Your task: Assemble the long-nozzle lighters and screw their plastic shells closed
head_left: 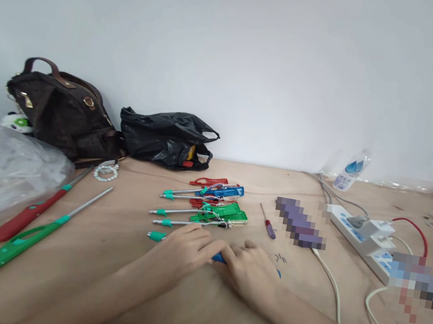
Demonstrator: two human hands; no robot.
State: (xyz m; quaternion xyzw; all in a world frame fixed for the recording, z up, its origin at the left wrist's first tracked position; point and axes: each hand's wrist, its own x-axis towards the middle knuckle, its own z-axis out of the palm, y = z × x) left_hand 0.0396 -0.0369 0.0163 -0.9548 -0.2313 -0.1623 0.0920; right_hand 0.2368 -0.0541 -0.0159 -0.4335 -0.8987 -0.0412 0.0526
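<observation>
Both hands lie curled over a blue lighter [219, 257] on the worktop [118, 278], left hand [185, 251] and right hand [254, 270] gripping it together. More lighters [209, 208] crowd twelve o'clock; bare wood at six.

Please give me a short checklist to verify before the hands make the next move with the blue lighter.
1. Both hands on the lighter: left hand and right hand cover the blue lighter: ok.
2. Tip visible: its teal tip pokes out left of the left hand: ok.
3. Grip firm: fingers hide the body: cannot tell.
4. Lighter pile apart from the hands: ok.
5. Screwdriver clear of the right hand: ok.
6. White cable lies close to the right arm: not ok.
</observation>
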